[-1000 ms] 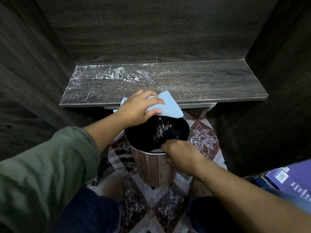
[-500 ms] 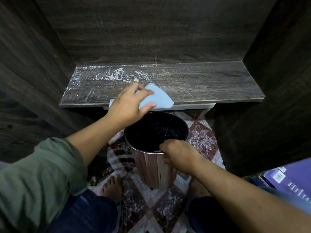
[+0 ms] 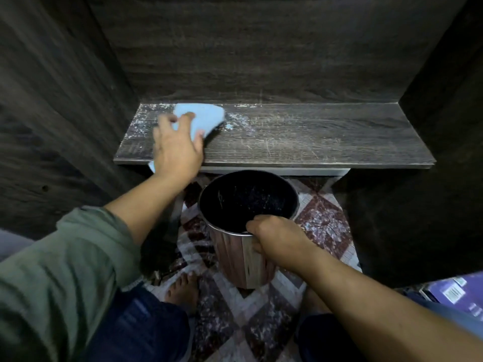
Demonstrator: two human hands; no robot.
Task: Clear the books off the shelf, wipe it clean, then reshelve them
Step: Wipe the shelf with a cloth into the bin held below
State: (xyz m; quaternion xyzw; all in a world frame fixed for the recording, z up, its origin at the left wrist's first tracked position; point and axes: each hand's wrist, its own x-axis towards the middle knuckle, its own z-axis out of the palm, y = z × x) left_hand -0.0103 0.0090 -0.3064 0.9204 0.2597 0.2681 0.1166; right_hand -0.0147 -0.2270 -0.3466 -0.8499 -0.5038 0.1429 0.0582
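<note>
A dark wooden shelf (image 3: 313,137) spans the alcove, bare of books and speckled with white dust near its back left. My left hand (image 3: 177,150) presses a light blue cloth (image 3: 202,117) flat on the shelf's left part, fingers spread over it. My right hand (image 3: 274,241) grips the near rim of a round bin (image 3: 248,202) with a black inside and wood-pattern wall, held just below the shelf's front edge. A purple book (image 3: 454,296) lies at the lower right.
Dark wood panels close in the alcove on the left (image 3: 52,126), back and right. Below is a tiled floor (image 3: 321,223) in red and white, dusted with white specks. My bare foot (image 3: 183,288) stands beside the bin.
My left hand moved the cloth from the shelf's front edge over the bin up and back onto the dusty left part of the shelf. My right hand keeps its hold on the bin.
</note>
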